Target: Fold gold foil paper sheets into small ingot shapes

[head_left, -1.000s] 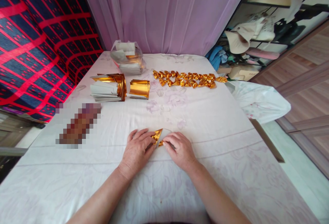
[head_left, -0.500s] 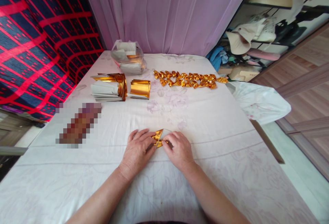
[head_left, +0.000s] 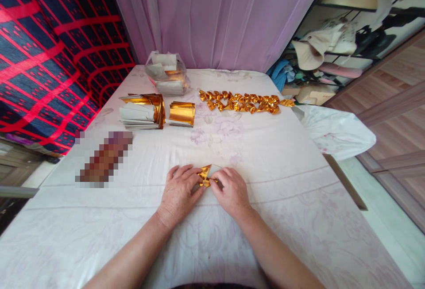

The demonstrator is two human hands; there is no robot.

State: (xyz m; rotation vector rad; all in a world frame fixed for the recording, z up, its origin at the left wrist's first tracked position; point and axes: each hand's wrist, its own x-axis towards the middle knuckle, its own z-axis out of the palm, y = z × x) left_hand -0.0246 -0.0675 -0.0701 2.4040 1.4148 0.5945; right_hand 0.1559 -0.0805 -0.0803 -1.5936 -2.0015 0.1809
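Observation:
A partly folded sheet of gold foil paper (head_left: 206,171), gold on one face and pale grey on the other, lies on the table between my hands. My left hand (head_left: 181,191) rests over its left part, the thumb and fingers pressing its edge. From the right, my right hand (head_left: 231,191) pinches the paper's near edge between thumb and curled fingers. Farther off, folded gold pieces (head_left: 242,102) lie in rows. A small stack of gold foil sheets (head_left: 181,114) sits beside a larger bundle of sheets (head_left: 141,113).
A clear plastic bag (head_left: 168,74) with more sheets stands at the table's far left. A blurred-out reddish item (head_left: 106,158) lies on the left. Beyond the right edge are a white cloth-like bundle (head_left: 338,132) and a shelf with a cap (head_left: 308,52) and shoes.
The paper's near edge shows a wider gold fold between my thumbs. Both hands stay in nearly the same place, and the view has shifted slightly.

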